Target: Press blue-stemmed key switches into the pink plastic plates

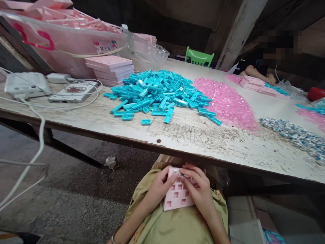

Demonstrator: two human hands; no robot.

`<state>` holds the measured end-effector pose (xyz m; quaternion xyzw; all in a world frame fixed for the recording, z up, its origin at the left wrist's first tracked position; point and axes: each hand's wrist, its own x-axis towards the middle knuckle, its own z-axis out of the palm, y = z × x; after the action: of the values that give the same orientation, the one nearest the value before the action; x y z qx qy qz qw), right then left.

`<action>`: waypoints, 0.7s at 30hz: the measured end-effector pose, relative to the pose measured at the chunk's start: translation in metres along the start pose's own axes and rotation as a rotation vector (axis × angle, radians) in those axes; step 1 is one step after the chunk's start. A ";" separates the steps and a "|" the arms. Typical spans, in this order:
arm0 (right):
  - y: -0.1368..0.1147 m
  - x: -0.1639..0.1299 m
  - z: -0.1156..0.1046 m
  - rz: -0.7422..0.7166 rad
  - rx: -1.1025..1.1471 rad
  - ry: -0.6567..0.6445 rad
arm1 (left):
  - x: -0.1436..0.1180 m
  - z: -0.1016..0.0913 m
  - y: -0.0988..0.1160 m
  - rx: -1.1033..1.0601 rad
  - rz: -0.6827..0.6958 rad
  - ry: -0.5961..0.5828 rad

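A pink plastic panel (168,203) with rows of square holes rests on my lap, tilted, below the table edge. My left hand (160,185) grips it along its left side, thumb lying on the top face. At the panel's far end, my right hand (199,184) has its thumb and fingers drawn together over the holes; whatever is between them is too small and hidden to make out. A small silvery piece (175,171) sits in a hole near both thumbs. The far right corner of the panel is covered by my right hand.
On the table (122,128) lie heaps of turquoise plastic pieces (157,91), clear pink pieces (225,101) and silvery-blue bits (291,134). Stacked pink panels (111,69), a bin (68,44), a phone (74,90) and cables stand left. A person's hand (271,79) is at the far right.
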<state>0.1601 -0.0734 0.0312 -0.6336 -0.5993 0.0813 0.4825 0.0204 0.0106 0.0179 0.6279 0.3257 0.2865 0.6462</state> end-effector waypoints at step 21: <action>-0.018 -0.006 -0.030 -0.208 -0.242 -0.078 | -0.013 0.005 0.007 -0.032 -0.061 -0.033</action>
<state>0.1664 -0.0971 0.0570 -0.6178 -0.6855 -0.0171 0.3849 0.0161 -0.0021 0.0257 0.6120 0.3294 0.2611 0.6699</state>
